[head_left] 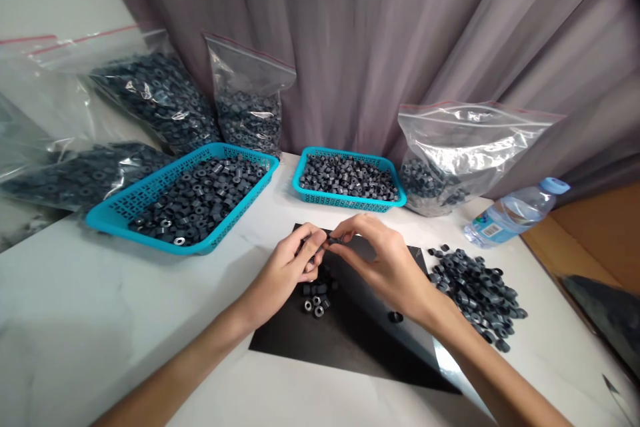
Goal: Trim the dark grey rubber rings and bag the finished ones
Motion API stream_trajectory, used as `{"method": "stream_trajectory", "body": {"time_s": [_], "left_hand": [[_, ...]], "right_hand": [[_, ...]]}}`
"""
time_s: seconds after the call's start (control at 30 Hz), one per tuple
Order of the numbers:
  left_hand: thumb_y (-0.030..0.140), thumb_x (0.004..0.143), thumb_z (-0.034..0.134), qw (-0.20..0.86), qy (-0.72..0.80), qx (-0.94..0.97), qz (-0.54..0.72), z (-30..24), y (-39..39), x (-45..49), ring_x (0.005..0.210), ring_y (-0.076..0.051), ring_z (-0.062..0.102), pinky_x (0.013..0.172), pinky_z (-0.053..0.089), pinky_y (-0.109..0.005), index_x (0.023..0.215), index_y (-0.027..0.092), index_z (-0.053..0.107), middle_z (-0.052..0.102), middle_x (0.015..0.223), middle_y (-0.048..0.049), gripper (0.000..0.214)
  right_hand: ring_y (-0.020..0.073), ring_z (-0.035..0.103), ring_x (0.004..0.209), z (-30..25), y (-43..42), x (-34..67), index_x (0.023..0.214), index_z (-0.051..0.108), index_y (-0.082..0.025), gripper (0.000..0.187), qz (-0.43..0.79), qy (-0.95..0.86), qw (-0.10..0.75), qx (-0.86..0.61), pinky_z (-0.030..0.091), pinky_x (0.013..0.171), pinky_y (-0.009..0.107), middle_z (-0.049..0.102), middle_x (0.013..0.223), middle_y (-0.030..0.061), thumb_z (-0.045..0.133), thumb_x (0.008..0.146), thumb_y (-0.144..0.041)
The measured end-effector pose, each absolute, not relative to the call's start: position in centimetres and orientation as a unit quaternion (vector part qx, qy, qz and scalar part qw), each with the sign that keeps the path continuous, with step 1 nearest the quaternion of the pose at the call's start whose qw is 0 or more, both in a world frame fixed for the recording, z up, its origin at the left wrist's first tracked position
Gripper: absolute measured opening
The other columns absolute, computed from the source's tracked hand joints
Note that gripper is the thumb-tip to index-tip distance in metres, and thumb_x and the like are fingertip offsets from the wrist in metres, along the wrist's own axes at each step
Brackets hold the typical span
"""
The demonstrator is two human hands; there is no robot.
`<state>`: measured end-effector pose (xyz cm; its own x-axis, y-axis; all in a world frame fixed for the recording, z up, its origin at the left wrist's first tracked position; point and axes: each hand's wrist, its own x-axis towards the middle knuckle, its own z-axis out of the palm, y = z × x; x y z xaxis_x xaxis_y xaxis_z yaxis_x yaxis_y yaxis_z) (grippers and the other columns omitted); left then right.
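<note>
Above a black mat (350, 347) my two hands meet fingertip to fingertip. My left hand (287, 267) is closed round a small dark cylindrical piece, mostly covered by the fingers. My right hand (380, 254) pinches a small dark piece (334, 240) between thumb and forefinger, touching or very close to the left fingertips. Below the left hand lie several small black ring-shaped pieces (317, 304), some with shiny metal centres. A single dark piece (395, 316) rests on the mat under my right wrist.
Two blue baskets (100, 222) (299, 177) full of dark ring pieces stand behind the mat. Clear zip bags (247, 107) of similar pieces line the back. At right are a loose heap of dark pieces (477, 294), a water bottle (520, 212) and a cardboard box (600, 227).
</note>
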<state>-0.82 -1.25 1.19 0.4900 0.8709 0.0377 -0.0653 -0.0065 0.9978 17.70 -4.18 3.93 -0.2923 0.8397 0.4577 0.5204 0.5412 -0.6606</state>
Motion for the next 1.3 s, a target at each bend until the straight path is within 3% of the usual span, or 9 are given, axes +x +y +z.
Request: {"method": "stream_trajectory", "body": {"time_s": [0.17, 0.33, 0.53, 0.97, 1.3], "left_hand": [[0.046, 0.1, 0.048, 0.605, 0.347, 0.631, 0.341, 1.2, -1.3, -1.1, 0.06, -0.007, 0.034, 0.05, 0.027, -0.02, 0.093, 0.02, 0.055, 0.041, 0.074, 0.0051, 0.028], [0.045, 0.099, 0.05, 0.636, 0.333, 0.618, 0.321, 1.7, -1.2, -1.3, 0.059, -0.008, 0.029, 0.049, 0.023, -0.021, 0.087, 0.021, 0.049, 0.039, 0.073, 0.0059, 0.028], [0.042, 0.1, 0.051, 0.679, 0.314, 0.581, 0.322, 2.6, -1.4, -1.3, 0.06, -0.008, 0.029, 0.051, 0.023, -0.02, 0.086, 0.02, 0.049, 0.039, 0.072, 0.0056, 0.026], [0.036, 0.1, 0.051, 0.764, 0.28, 0.485, 0.322, 3.2, -1.7, -1.3, 0.057, -0.007, 0.03, 0.048, 0.02, -0.019, 0.081, 0.018, 0.049, 0.041, 0.071, 0.004, 0.026], [0.053, 0.099, 0.047, 0.779, 0.283, 0.464, 0.312, 2.1, -2.0, -1.0, 0.061, -0.008, 0.033, 0.05, 0.021, -0.021, 0.109, 0.016, 0.063, 0.045, 0.076, 0.0, 0.042]], "right_hand": [[0.0173, 0.063, 0.094, 4.0, -4.1, 18.0, 0.103, 0.066, -0.021, 0.012, 0.241, -0.777, 0.412, -0.41, 0.05, 0.086, 0.032, 0.067, 0.099, 0.0031, 0.063, 0.094, -0.013], [0.0165, 0.067, 0.095, 3.9, -4.0, 18.0, 0.109, 0.068, -0.022, 0.021, 0.309, -0.728, 0.445, -0.421, 0.052, 0.087, 0.029, 0.072, 0.103, 0.0019, 0.07, 0.089, -0.015], [0.0175, 0.067, 0.092, 4.6, -4.1, 18.4, 0.099, 0.072, -0.021, 0.009, 0.361, -0.686, 0.462, -0.43, 0.052, 0.087, 0.031, 0.073, 0.098, 0.0023, 0.069, 0.09, -0.02], [0.0179, 0.066, 0.091, 5.4, -4.5, 18.3, 0.103, 0.071, -0.02, 0.015, 0.351, -0.704, 0.447, -0.426, 0.052, 0.085, 0.031, 0.072, 0.098, 0.0035, 0.068, 0.092, -0.031], [0.0166, 0.063, 0.087, 4.0, -4.4, 17.7, 0.113, 0.073, -0.024, 0.02, 0.29, -0.743, 0.438, -0.414, 0.051, 0.084, 0.031, 0.065, 0.092, 0.0029, 0.066, 0.094, -0.028]]}}
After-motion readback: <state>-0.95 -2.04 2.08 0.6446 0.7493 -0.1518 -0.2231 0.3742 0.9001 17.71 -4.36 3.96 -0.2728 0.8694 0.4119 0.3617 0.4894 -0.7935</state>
